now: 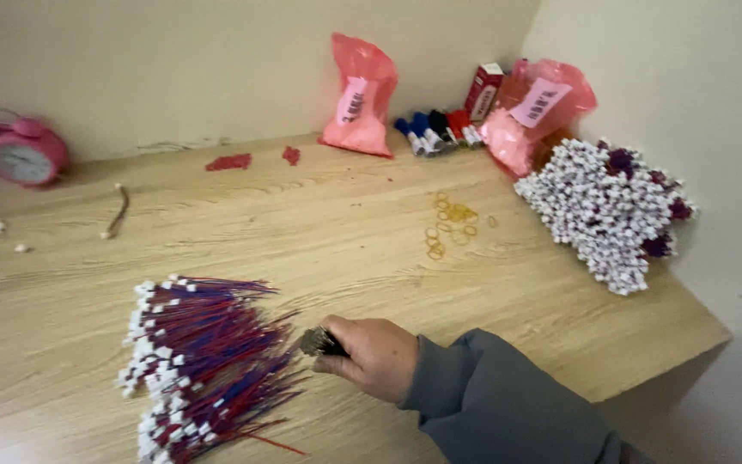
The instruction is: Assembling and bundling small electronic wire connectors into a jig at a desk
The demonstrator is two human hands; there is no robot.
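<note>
My right hand [369, 354] reaches in from the lower right in a grey sleeve. Its fingers are closed on a small dark bundle of wire ends [319, 343]. Just left of it lies a loose pile of red and blue wires with white connectors [195, 365] spread on the wooden table [337, 232]. My left hand is out of sight.
A large heap of white-tipped wire bundles [605, 209] sits at the right by the wall. Yellow rubber bands [450, 225] lie mid-table. Two pink plastic bags [359, 96] [536, 112], marker pens [435, 131], a red box [483, 91] and a pink alarm clock [21, 151] line the back.
</note>
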